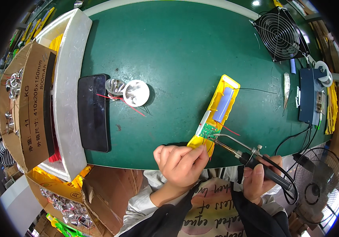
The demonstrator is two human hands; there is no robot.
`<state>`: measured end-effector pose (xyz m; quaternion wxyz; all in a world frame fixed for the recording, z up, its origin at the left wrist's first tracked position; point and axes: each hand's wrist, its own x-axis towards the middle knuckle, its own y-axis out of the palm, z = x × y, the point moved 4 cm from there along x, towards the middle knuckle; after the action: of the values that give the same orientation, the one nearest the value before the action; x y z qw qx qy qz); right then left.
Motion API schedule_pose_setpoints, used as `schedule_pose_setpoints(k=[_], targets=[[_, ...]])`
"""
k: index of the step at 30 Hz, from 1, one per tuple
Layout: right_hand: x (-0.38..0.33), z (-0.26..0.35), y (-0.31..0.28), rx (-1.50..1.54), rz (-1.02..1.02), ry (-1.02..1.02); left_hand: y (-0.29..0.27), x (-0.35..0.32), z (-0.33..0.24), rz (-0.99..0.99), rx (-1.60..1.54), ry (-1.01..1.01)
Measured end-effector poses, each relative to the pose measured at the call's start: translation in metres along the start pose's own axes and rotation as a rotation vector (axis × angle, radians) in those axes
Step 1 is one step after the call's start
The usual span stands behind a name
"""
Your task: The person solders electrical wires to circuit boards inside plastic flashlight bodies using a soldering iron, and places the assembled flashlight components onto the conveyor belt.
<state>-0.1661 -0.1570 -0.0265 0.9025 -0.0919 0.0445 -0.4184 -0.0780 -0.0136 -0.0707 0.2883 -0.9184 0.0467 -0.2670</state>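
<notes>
A yellow plastic housing lies slanted on the table, holding a blue cylindrical battery cell and a small green circuit board. My left hand is closed in a pinch at the housing's near end, where a thin dark wire runs from the board into the fingertips. With my right hand I grip a black soldering iron that has a metal feed tube clamped along it. Its tip is at the board; whether it touches is too small to tell. A red wire sticks out beside the board.
Left of centre are a black phone and two reflector cups, one white-rimmed. Further left stands a white foam box with a carton. At right are a square fan, a blue soldering unit and tweezers. Cables hang near my right hand.
</notes>
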Motion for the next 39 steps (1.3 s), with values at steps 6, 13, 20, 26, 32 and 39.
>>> schedule_pose_setpoints(k=[6, 13, 20, 26, 32, 39], targets=[[-0.002, 0.002, -0.004, -0.001, -0.005, -0.026, -0.001, 0.000, 0.000, -0.002, -0.008, 0.000], [-0.001, 0.000, 0.000, 0.041, -0.006, 0.002, 0.000, 0.000, 0.000, -0.010, -0.006, 0.001], [-0.002, 0.005, -0.006, 0.085, -0.057, -0.033, -0.001, -0.001, 0.000, -0.010, -0.007, -0.006], [-0.002, 0.001, -0.012, 0.097, -0.112, -0.052, 0.004, -0.004, 0.002, -0.062, -0.008, -0.039], [-0.009, -0.008, -0.026, 0.272, 0.002, -0.076, -0.001, -0.003, -0.002, -0.054, 0.046, -0.058], [-0.007, -0.013, -0.039, 0.209, -0.038, -0.095, 0.002, -0.001, -0.006, -0.023, 0.080, 0.006]])
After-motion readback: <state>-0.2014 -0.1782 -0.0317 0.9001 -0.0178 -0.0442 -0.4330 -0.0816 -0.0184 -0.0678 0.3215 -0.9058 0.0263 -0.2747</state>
